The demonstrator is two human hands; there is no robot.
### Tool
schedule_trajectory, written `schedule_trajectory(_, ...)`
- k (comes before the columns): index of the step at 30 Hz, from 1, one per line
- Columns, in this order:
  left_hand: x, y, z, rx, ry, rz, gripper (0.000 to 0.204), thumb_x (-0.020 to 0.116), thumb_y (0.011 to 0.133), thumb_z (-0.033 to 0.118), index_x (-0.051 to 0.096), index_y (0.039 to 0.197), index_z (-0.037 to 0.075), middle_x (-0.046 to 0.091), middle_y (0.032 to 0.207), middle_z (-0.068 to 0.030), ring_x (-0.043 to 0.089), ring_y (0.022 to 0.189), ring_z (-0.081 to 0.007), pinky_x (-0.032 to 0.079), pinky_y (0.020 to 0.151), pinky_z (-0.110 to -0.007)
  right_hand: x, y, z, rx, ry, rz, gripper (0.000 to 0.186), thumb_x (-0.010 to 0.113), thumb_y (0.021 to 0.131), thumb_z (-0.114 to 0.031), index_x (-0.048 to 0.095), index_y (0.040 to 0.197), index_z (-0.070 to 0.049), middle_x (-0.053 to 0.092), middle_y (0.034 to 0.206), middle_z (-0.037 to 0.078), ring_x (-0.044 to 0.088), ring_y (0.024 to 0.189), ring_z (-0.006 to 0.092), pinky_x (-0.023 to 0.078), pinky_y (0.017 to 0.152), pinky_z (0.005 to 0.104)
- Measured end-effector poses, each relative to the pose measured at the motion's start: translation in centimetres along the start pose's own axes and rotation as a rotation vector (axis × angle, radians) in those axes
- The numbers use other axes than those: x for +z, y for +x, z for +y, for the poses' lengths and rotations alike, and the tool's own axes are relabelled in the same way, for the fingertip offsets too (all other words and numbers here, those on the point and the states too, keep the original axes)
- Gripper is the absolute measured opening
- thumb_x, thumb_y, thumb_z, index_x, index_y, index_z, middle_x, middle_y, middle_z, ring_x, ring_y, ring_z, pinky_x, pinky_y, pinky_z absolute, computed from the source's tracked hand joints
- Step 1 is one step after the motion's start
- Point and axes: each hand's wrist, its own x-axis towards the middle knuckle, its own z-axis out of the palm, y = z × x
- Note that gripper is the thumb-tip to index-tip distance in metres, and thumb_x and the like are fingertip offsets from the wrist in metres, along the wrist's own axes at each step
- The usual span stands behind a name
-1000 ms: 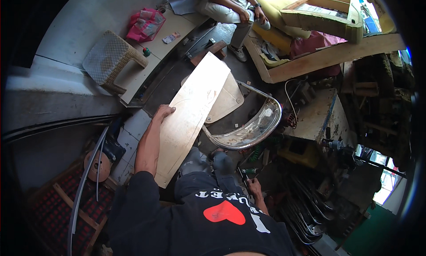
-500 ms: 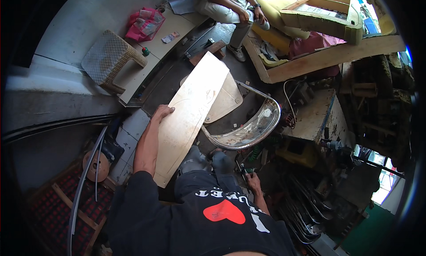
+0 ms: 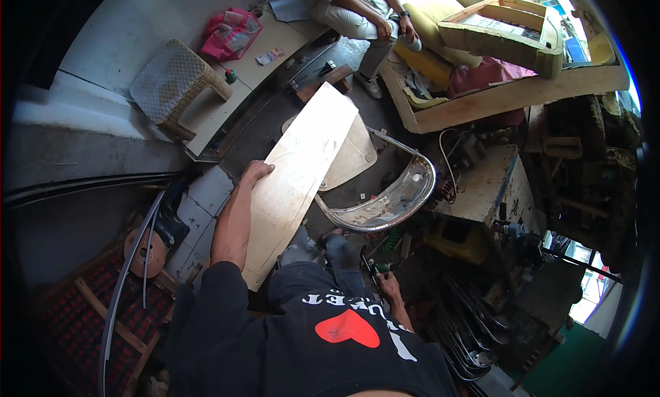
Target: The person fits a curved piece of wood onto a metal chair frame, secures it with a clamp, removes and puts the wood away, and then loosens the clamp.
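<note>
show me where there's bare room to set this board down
Bare patches: the pale slab between the wicker stool and pink bag, and the tiles left of the left hand on the board. Crowded: right, around the metal frame and bench.

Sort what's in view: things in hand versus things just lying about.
In hand:
left hand on the long plywood board
right hand on a green-handled tool

Lying about:
woven stool
pink bag
curved metal frame
</note>
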Motion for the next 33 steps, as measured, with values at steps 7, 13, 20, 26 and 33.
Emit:
schedule_trajectory(7, 0.5, -0.2, -0.1, 0.048, -0.021, 0.005, 0.048, 0.065, 0.083, 0.039, 0.066, 0.117, 0.005, 0.063, 0.123, -0.0159, 0.06, 0.114, -0.0277, 0.046, 0.096, -0.038, 1.3, 0.8, 0.3, 0.061, 0.075, -0.042, 0.048, 0.058, 0.087, -0.042, 0.06, 0.108, 0.001, 0.065, 0.103, 0.024, 0.062, 0.103, 0.0379, 0.045, 0.089, 0.0432)
schedule_trajectory(13, 0.5, -0.1, -0.7, 0.004, -0.032, 0.017, 0.049, 0.066, 0.083, 0.038, 0.065, 0.119, 0.005, 0.064, 0.122, -0.0159, 0.062, 0.111, -0.0272, 0.047, 0.094, -0.038, 1.5, 0.6, -0.5, -0.029, 0.038, -0.053, 0.049, 0.057, 0.088, -0.042, 0.06, 0.109, 0.001, 0.066, 0.104, 0.024, 0.062, 0.104, 0.0375, 0.045, 0.089, 0.0424)
schedule_trajectory(20, 0.3, -4.7, 1.2, 0.144, -0.275, -0.09, 0.042, 0.065, 0.086, 0.032, 0.066, 0.117, 0.003, 0.07, 0.107, -0.013, 0.067, 0.093, -0.0231, 0.05, 0.083, -0.037, 1.0, 0.4, -1.4, -0.023, 0.001, -0.06, 0.048, 0.057, 0.089, -0.042, 0.06, 0.11, 0.001, 0.065, 0.107, 0.025, 0.061, 0.106, 0.0376, 0.045, 0.091, 0.0426)
schedule_trajectory(26, 0.3, -8.1, 2.5, 0.315, -0.004, 0.007, 0.037, 0.065, 0.085, 0.033, 0.067, 0.115, 0.012, 0.07, 0.102, -0.0151, 0.068, 0.091, -0.0269, 0.051, 0.082, -0.04, 0.4, 1.4, -2.5, -0.019, -0.056, -0.096, 0.053, 0.057, 0.087, -0.044, 0.058, 0.114, 0.001, 0.062, 0.114, 0.025, 0.059, 0.109, 0.0366, 0.043, 0.091, 0.0424)
schedule_trajectory(33, 2.8, -14.6, 10.2, 0.433, 0.266, 0.192, 0.036, 0.059, 0.087, 0.039, 0.068, 0.111, 0.014, 0.069, 0.103, -0.0155, 0.065, 0.098, -0.0379, 0.049, 0.086, -0.047, 0.6, 2.4, -3.4, -0.109, -0.039, -0.057, 0.051, 0.055, 0.089, -0.043, 0.057, 0.11, 0.003, 0.062, 0.11, 0.028, 0.058, 0.109, 0.0419, 0.043, 0.091, 0.0459)
